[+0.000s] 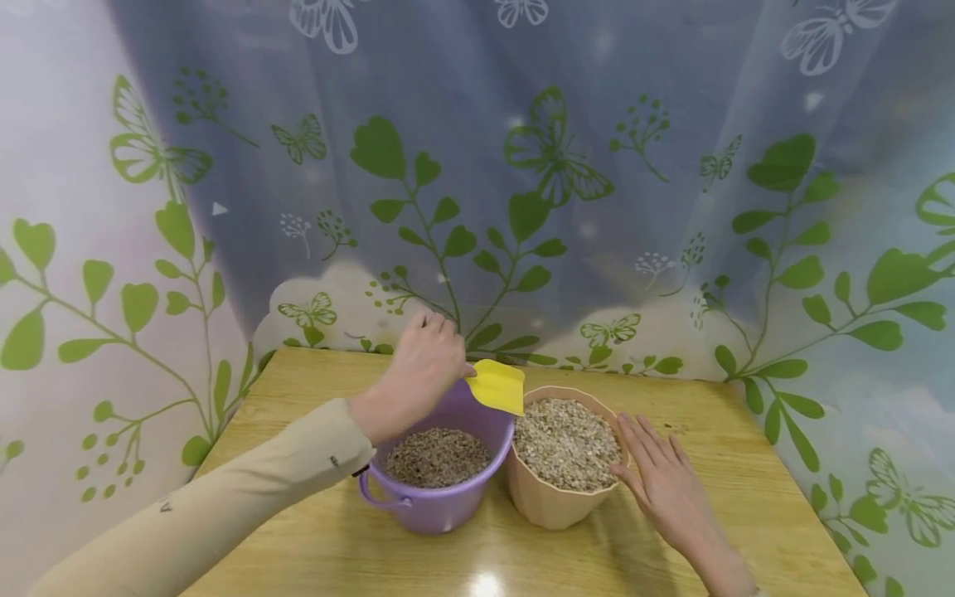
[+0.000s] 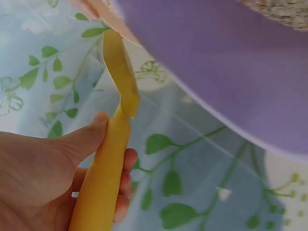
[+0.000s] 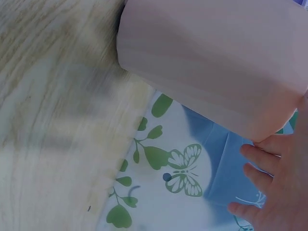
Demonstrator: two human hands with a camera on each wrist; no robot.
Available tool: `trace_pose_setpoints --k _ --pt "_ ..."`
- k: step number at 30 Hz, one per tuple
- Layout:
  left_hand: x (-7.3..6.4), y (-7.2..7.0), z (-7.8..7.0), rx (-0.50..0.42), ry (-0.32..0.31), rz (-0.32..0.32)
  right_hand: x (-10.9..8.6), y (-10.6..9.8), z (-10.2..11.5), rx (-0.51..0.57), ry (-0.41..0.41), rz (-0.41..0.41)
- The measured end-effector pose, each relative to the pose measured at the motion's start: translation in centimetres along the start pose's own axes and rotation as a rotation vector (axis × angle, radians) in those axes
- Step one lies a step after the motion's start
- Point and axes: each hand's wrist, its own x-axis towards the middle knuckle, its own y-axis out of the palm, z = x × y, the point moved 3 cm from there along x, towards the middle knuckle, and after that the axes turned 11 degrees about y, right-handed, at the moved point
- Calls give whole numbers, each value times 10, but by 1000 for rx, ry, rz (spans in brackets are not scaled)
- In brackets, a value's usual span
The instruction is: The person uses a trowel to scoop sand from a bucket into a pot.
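Observation:
In the head view my left hand (image 1: pixel 421 365) grips a yellow scoop (image 1: pixel 497 386) above the far side of a purple bucket (image 1: pixel 440 503). The scoop's blade points right, near the rim of a peach-coloured pot (image 1: pixel 552 504). From the left wrist view, my fingers and thumb wrap round the scoop's thick handle (image 2: pixel 103 173). Pale grain-like bits (image 1: pixel 570 444) fill the pot almost to its rim, while the bucket holds a lower layer of similar, darker bits (image 1: pixel 438 458). With fingers extended, my right hand (image 1: pixel 666 485) rests against the pot's right side.
Bucket and pot stand side by side on a wooden table (image 1: pixel 746 497). A purple handle (image 1: pixel 380 495) sticks out at the bucket's left. Behind and at both sides hangs a curtain (image 1: pixel 462 224) printed with green leaves and butterflies.

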Motion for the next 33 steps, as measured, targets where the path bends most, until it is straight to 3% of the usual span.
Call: trace_pose_setpoints --k 8,14,23,28,33 --pt "-39 21 18 -27 -66 -117 1 -3 2 -19 -41 -51" --pt "-55 39 22 -68 -102 -98 10 -7 29 -38 -134 -83" --pt "-65 62 18 -18 -119 -109 34 5 103 66 -319 -177" --pt "-67 74 12 -21 -111 -74 43 16 131 62 -346 -144" --pt "-70 82 6 -2 -87 -84 44 23 139 58 -318 -71"
